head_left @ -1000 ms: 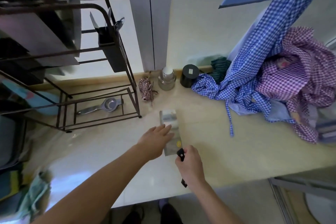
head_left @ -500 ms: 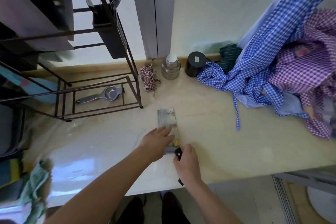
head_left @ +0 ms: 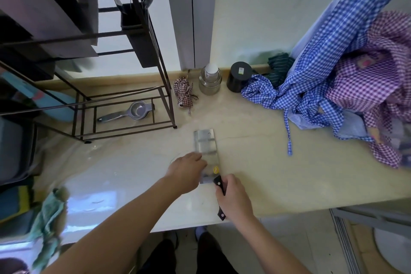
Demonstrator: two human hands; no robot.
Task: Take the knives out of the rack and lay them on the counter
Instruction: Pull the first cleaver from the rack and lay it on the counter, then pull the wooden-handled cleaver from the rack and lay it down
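Steel cleaver [head_left: 205, 151] flat on beige counter [head_left: 255, 162]; right hand [head_left: 234, 196] grips its black handle at 6 o'clock, left hand [head_left: 188, 170] spread open on blade.

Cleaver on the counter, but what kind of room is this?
Probably a home kitchen or utility corner: a cleaver lies on the counter, a metal rack holds utensils, and checked clothes hang nearby.

Cleaver [head_left: 205, 147] flat on counter [head_left: 255, 162]; both hands

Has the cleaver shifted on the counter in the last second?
No. The cleaver lies flat, its tip the same gap from the rack's foot; right hand on the handle, left hand on the blade.
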